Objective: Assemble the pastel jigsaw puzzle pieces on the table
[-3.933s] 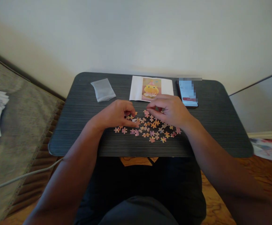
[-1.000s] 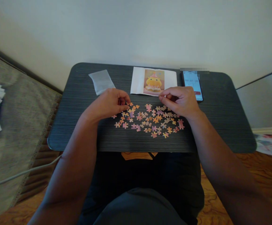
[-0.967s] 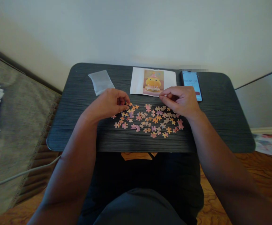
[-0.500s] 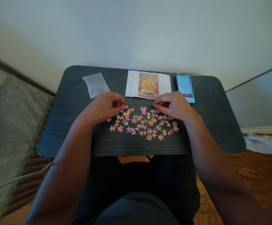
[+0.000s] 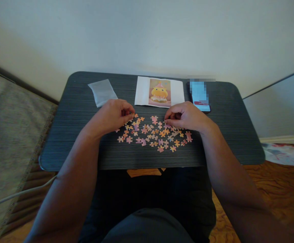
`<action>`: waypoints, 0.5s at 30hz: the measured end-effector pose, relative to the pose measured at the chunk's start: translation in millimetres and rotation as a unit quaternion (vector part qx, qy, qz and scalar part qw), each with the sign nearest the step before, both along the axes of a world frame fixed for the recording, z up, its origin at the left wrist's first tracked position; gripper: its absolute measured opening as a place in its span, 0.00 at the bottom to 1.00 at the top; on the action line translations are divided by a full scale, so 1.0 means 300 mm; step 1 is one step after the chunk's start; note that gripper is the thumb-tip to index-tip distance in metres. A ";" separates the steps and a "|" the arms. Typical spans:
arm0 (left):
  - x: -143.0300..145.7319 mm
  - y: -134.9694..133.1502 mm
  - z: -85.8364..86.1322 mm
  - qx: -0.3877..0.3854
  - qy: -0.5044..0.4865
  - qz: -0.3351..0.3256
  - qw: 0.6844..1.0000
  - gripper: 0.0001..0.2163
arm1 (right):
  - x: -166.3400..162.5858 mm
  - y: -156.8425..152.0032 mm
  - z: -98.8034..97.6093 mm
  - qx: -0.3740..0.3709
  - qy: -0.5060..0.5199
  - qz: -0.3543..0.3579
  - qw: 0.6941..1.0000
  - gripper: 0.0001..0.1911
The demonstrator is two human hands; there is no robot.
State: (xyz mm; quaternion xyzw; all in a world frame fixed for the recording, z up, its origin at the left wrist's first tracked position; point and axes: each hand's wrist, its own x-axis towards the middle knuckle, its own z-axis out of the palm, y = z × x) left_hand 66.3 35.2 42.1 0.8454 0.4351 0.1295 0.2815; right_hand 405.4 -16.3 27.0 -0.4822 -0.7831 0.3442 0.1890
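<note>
Loose jigsaw puzzle pieces (image 5: 152,136) in pink, orange, purple and tan lie scattered on the dark table between my hands. At the upper left of the spread, my left hand (image 5: 115,114) is closed in a pinch, a small orange puzzle piece (image 5: 136,115) at its fingertips. Opposite it, my right hand (image 5: 184,115) rests low over the upper right pieces, thumb and fingers drawn together. Whatever those fingertips pinch is hidden. Behind the pieces lies a white sheet (image 5: 142,91) printed with a yellow cartoon figure in a pink hat.
A clear plastic bag (image 5: 102,92) lies flat at the table's back left. On the back right is a phone (image 5: 200,96) with a lit screen. The dark table (image 5: 68,135) stands against a pale wall (image 5: 147,37). A white cable (image 5: 20,193) runs at the lower left.
My right hand has moved slightly down and toward me, now covering pieces seen under its fingertips before. My left hand stays in its pinch; the whole view has shifted slightly.
</note>
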 end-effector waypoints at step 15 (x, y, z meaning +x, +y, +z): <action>0.008 -0.007 0.012 0.003 0.007 0.007 1.000 0.12 | 0.007 0.005 0.021 0.058 -0.032 -0.002 0.998 0.07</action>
